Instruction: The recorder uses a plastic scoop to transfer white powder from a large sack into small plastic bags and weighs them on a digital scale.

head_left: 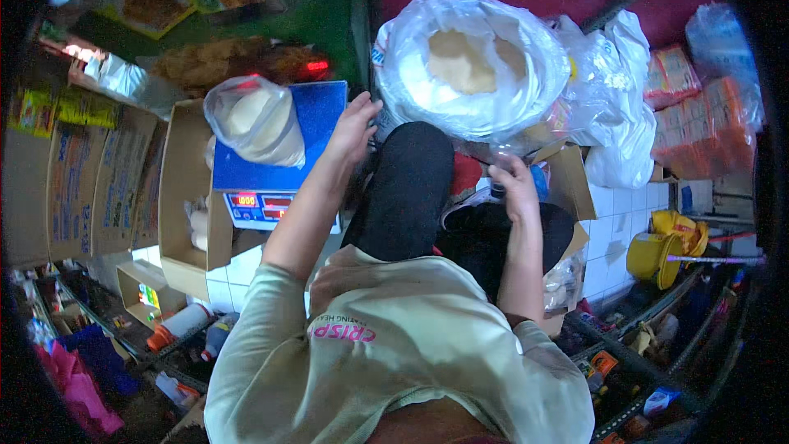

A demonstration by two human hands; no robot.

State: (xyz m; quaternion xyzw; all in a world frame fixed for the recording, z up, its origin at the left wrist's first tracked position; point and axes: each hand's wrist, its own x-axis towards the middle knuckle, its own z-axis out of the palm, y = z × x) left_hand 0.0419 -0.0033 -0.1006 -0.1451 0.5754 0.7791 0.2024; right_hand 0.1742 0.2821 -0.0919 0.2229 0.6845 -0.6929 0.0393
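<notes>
A clear plastic bag of whitish powder or fine grains point(261, 119) rests on the blue platform of a digital scale point(322, 140). My left hand point(355, 125) is beside the scale's right edge, fingers stretched out and holding nothing. Ahead of my knees, a large white sack lined with clear plastic point(403, 74) stands with its mouth rolled back, and pale, similar-looking contents point(462, 62) show inside. My right hand point(518, 187) is low, near the sack's front right, with its fingers curled. Something dark and partly see-through shows at its fingertips, too unclear to name.
An open cardboard box point(185, 197) with filled bags stands under and left of the scale; another box point(575, 181) is right of my knee. White plastic bags point(620, 107) and orange packs point(707, 127) line the right. A yellow bucket point(653, 259) sits on the right floor.
</notes>
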